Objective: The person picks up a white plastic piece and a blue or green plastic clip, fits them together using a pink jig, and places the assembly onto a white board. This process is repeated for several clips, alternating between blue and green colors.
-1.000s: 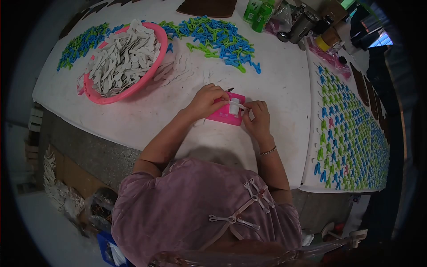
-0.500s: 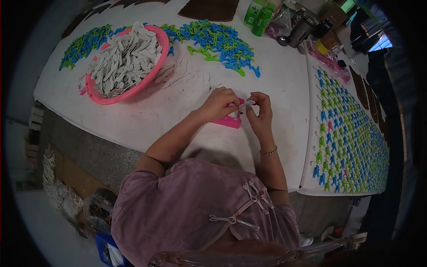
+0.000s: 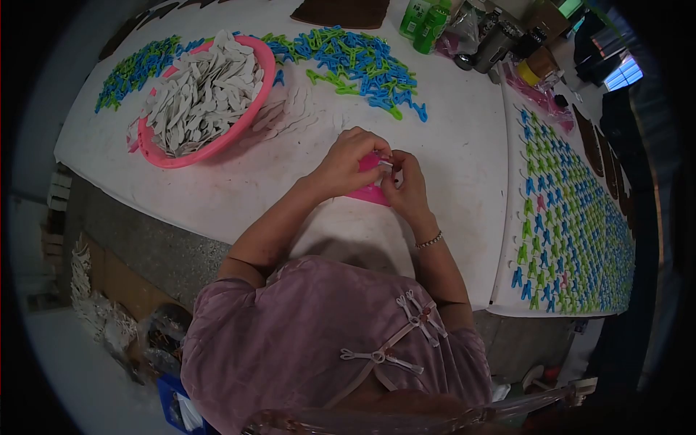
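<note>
Both hands have closed in on each other over the past second. The left hand (image 3: 353, 161) and the right hand (image 3: 407, 190) were a little apart, with a small white plastic piece (image 3: 387, 162) plainly showing between them. Now their fingertips meet, and only a pale sliver of that piece can be seen.

The left grip is curled shut over the top of the flat pink plastic block (image 3: 368, 193), which lies on the white counter (image 3: 449, 145) directly under both hands, near its front edge. The right grip is a tight pinch of thumb and fingers on the small white plastic piece, pressed in against the block's upper edge. As a judgement, the piece has gone from being held free to being worked against the block, though the fingers hide how it sits there.

Away from the hands, a round pink plastic basin (image 3: 271, 69) stands well to the left, heaped with flat white plastic pieces (image 3: 199, 90). A loose spread of blue and green plastic clips (image 3: 355, 61) lies beyond it. To the right, a white board (image 3: 507, 290) carries rows of the same clips.
</note>
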Demonstrator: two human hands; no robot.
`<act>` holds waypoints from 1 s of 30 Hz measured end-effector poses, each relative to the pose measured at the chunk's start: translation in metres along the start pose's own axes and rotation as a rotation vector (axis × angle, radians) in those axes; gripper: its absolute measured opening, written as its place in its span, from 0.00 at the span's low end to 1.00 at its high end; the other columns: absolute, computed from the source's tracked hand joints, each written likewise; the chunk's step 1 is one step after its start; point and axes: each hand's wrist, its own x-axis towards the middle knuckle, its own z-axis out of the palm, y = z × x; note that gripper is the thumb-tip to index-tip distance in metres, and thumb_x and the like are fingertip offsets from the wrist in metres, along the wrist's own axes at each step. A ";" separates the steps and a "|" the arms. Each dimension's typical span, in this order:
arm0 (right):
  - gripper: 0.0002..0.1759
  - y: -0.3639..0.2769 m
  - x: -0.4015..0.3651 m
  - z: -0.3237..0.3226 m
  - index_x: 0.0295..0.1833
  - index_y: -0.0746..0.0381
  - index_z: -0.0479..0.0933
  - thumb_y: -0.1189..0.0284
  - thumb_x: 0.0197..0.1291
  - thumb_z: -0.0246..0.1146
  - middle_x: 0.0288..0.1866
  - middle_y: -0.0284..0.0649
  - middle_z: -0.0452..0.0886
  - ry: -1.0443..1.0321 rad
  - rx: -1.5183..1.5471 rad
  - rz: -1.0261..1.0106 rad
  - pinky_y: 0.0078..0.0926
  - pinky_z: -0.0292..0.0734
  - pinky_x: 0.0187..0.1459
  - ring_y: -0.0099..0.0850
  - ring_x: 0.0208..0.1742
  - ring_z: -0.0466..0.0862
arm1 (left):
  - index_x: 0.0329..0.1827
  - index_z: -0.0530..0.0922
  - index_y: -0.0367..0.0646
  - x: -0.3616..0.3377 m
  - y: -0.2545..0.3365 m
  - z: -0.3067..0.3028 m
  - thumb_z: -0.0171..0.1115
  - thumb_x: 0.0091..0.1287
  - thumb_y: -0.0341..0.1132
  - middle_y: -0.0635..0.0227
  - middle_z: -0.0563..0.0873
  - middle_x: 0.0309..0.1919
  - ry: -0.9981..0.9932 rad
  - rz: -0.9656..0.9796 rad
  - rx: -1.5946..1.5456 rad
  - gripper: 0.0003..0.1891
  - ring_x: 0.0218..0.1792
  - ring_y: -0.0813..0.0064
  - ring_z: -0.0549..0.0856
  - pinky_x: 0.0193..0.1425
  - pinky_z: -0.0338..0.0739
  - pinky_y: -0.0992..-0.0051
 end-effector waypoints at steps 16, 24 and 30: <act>0.20 0.019 -0.012 -0.020 0.50 0.63 0.74 0.81 0.47 0.61 0.38 0.43 0.77 0.044 -0.318 -0.174 0.34 0.74 0.42 0.38 0.38 0.77 | 0.42 0.78 0.46 -0.018 -0.035 0.015 0.67 0.52 0.29 0.69 0.83 0.36 -0.146 -0.153 0.038 0.13 0.42 0.67 0.78 0.51 0.71 0.68; 0.20 0.013 -0.012 -0.029 0.49 0.63 0.74 0.82 0.47 0.61 0.38 0.43 0.77 0.072 -0.340 -0.161 0.33 0.74 0.41 0.37 0.37 0.77 | 0.38 0.77 0.46 -0.014 -0.032 0.021 0.66 0.51 0.31 0.68 0.83 0.30 -0.096 -0.133 0.019 0.11 0.36 0.66 0.79 0.46 0.72 0.68; 0.20 -0.017 -0.004 -0.050 0.49 0.63 0.74 0.83 0.46 0.61 0.37 0.40 0.75 0.150 -0.382 -0.217 0.31 0.73 0.42 0.34 0.38 0.76 | 0.37 0.77 0.44 0.000 -0.028 0.035 0.67 0.51 0.30 0.68 0.84 0.30 -0.164 -0.124 -0.023 0.11 0.37 0.65 0.80 0.42 0.74 0.66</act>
